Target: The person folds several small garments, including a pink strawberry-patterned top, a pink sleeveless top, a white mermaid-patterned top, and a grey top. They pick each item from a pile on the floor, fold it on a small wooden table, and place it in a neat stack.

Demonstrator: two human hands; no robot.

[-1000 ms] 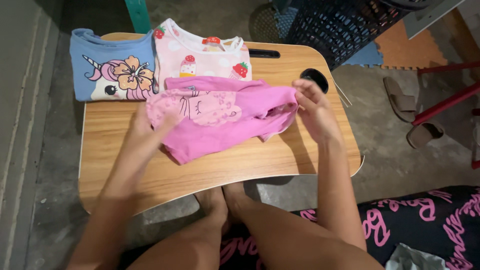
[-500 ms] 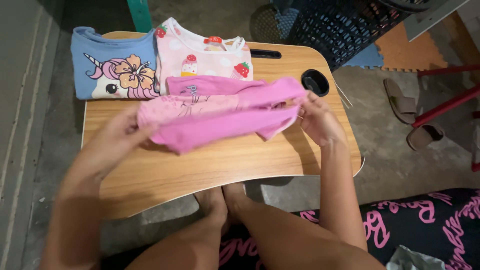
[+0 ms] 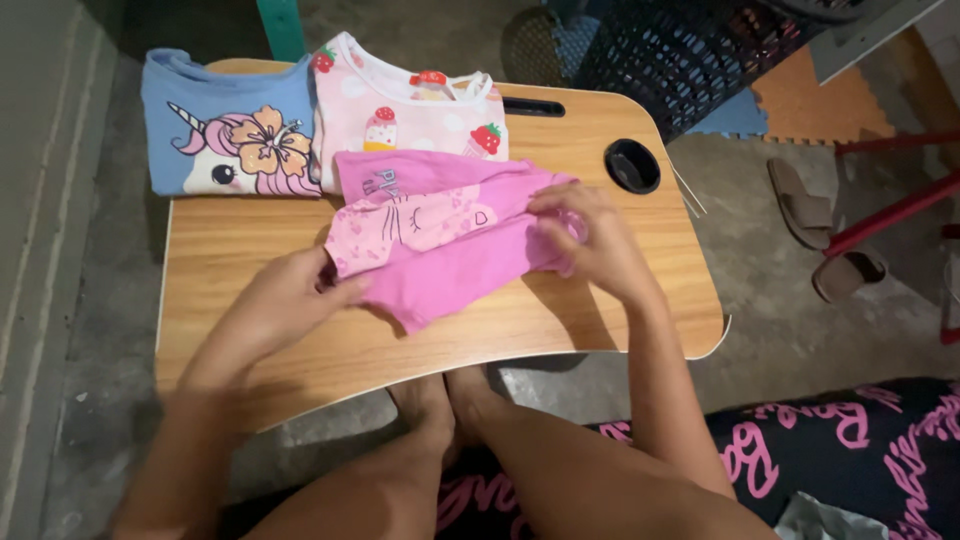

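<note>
The pink garment (image 3: 440,245) lies bunched at the centre of the frame on the wooden lap table (image 3: 250,330), its long axis running left to right between both hands. The left hand (image 3: 285,305) pinches its lower-left corner; the right hand (image 3: 585,240) grips its right end. Just above sit a folded blue unicorn shirt (image 3: 225,125) and a strawberry-print top (image 3: 405,100)

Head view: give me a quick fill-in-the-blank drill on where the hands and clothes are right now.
1. Both hands hold the ____ garment over the table.
2. The blue shirt shows a ____ with a flower.
3. The left hand grips the garment's ____ end; the right hand grips the other.
4. The round black hole lies beyond the ____ hand.

Missing words: pink; unicorn; left; right
</note>
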